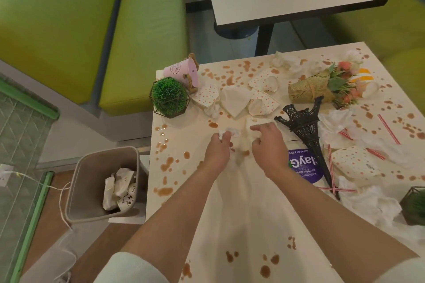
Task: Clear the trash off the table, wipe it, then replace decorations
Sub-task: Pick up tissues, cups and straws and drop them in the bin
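Observation:
The white table is spattered with brown drops and strewn with trash. My left hand grips a small crumpled white tissue near the table's middle. My right hand reaches over a white napkin, fingers curled down onto it; whether it grips the napkin is unclear. Just beyond lie crushed dotted paper cups and a flattened white cup. A black Eiffel Tower model lies on its side to the right of my right hand.
A grey bin with discarded paper stands left of the table. A tipped pink bucket and a green ball plant sit at the far left corner. A wrapped bouquet, straws, tissues and a purple card crowd the right.

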